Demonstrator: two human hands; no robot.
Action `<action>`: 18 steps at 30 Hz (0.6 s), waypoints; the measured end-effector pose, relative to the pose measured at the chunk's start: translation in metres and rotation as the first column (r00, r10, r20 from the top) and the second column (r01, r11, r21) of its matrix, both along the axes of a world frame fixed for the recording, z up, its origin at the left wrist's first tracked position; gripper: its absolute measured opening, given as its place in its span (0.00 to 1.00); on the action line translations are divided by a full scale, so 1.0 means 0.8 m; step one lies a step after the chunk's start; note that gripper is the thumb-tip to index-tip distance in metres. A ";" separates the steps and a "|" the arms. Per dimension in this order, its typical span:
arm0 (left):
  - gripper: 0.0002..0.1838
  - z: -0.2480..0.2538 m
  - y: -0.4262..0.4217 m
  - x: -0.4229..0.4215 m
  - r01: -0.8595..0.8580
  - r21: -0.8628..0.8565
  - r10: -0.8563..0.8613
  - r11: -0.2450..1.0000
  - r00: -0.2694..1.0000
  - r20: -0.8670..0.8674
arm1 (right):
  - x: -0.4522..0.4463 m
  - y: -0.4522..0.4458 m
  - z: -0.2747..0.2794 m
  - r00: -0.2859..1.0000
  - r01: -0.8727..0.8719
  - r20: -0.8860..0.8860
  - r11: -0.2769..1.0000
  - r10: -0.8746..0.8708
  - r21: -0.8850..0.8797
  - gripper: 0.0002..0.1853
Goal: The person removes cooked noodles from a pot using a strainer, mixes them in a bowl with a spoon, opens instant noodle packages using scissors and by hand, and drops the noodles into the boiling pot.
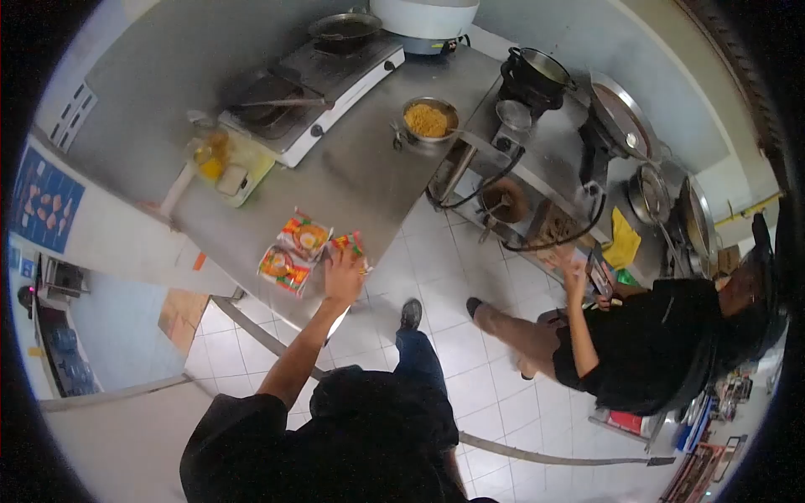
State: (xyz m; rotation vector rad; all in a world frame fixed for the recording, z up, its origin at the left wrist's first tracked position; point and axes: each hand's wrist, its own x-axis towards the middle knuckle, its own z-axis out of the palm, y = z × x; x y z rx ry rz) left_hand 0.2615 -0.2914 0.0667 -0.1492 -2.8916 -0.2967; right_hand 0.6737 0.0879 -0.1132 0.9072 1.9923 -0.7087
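Left hand (pixel 342 280) down over a red-orange and green printed plastic packet (pixel 349 241), fingers laid across it; cannot tell whether they are clamped on it. Right hand out of view. Packet lies on the grey metal surface (pixel 356 180), close to the near-left corner, at the front edge. Two matching packets, an upper printed packet (pixel 304 235) and a lower printed packet (pixel 284 269), lie just beside it, toward the left edge; contents hidden.

Containers: round silvery metal bowl (pixel 411 130) near the front edge, well apart from the packets, holding crumbly orange-yellow food (pixel 428 120). Pale yellow-green rectangular tray (pixel 244 198) by the back-left corner, carrying a small white block-like item (pixel 232 178) and yellow contents in clear packaging. Along the back edge, a silver-and-white stove (pixel 341 107) bears two dark round pans, insides unclear. Beyond it, big white round vessel (pixel 423 21); contents not visible.
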 end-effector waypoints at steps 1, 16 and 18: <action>0.30 -0.015 -0.003 -0.017 -0.016 -0.007 0.016 1.000 1.000 0.020 | -0.056 0.018 -0.006 0.994 -0.079 -0.069 0.997 0.080 0.024 0.17; 0.41 0.060 0.011 -0.190 -0.170 -0.065 0.182 0.983 0.920 0.347 | -0.787 -0.209 0.183 0.594 -0.494 -0.797 0.830 0.107 -0.257 0.15; 0.42 0.026 -0.020 -0.188 -0.187 -0.013 0.162 0.982 0.815 0.556 | -0.780 -0.247 0.193 0.616 -0.589 -0.753 0.770 0.230 -0.247 0.16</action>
